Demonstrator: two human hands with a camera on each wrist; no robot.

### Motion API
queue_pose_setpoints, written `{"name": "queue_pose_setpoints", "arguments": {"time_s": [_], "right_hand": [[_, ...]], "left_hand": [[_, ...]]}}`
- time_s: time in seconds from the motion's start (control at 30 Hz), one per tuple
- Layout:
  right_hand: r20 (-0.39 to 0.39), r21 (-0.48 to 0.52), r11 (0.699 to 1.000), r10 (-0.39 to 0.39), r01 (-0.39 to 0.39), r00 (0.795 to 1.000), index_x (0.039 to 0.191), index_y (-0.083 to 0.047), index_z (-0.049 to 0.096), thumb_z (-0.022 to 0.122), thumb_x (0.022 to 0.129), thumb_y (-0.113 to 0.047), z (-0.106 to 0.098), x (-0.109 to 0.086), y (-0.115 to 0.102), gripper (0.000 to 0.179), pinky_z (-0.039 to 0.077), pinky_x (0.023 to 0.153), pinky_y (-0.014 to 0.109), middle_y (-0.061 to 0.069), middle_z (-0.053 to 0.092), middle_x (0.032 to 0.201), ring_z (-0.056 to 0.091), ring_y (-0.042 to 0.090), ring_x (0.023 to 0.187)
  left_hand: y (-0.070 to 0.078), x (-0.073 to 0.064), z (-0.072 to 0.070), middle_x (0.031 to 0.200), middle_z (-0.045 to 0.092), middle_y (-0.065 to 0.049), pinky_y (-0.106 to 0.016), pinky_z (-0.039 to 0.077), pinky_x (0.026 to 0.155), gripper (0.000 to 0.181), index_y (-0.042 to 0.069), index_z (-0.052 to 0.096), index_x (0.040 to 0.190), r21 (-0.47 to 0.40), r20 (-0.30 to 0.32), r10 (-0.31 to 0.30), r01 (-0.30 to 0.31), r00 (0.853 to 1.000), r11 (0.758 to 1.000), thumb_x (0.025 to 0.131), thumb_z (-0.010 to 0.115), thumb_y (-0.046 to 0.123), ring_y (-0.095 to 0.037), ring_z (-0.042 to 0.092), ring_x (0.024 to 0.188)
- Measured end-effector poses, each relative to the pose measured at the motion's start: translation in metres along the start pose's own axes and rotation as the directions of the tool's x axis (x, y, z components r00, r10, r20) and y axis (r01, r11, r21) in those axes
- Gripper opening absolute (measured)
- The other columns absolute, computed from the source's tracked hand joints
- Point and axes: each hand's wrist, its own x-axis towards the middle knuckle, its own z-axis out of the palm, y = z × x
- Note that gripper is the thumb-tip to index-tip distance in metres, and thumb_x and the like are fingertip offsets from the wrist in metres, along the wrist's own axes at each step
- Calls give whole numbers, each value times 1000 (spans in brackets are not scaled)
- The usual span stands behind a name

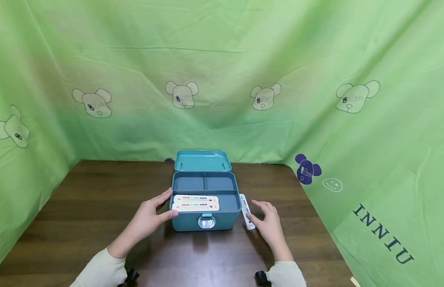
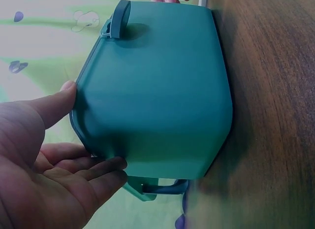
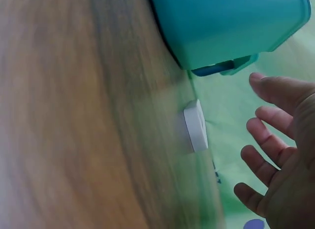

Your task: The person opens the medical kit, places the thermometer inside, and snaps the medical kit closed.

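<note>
A teal storage box [image 1: 184, 222] stands on the table, its lid [image 1: 203, 160] raised at the back. Two slim white pieces [image 1: 195, 203] with coloured print lie in its front compartment, to the left. My left hand [image 1: 147, 217] touches the box's left side, thumb at the front corner of the rim; the left wrist view shows the fingers [image 2: 101, 175] fairly straight against the wall. Another slim white piece [image 1: 247, 213] lies on the table along the box's right side. Beside it is my right hand [image 1: 269, 223], fingers spread and relaxed, apart from this piece [image 3: 196, 126] in the right wrist view.
Two smaller compartments [image 1: 188, 182] lie behind the front one. A clear latch [image 1: 206, 222] sits on the box front. Dark wooden table [image 1: 117, 191] surrounds the box, and green printed cloth [image 1: 222, 52] hangs behind and at both sides.
</note>
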Motion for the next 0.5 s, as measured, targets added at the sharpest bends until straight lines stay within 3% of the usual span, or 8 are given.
{"name": "queue_pose_setpoints", "arguments": {"time_s": [0.27,0.5], "right_hand": [[27,-27,1000,-11,12,1000,131,-5,69,88,80,-20,4,-5,9,57,35,101,54,15,65,124,52,35,118],[87,-158,987,4,10,996,135,-7,67,90,77,-29,7,-2,14,66,30,100,54,14,65,126,51,36,119]], "left_hand": [[-1,0,1,160,42,-3,-53,39,115,87,11,44,156,-6,6,-3,3,1000,1000,86,81,47,-31,40,148],[-1,0,0,161,42,-4,-54,39,115,87,11,43,156,-9,-7,-3,3,1000,1000,86,81,46,-32,40,148]]}}
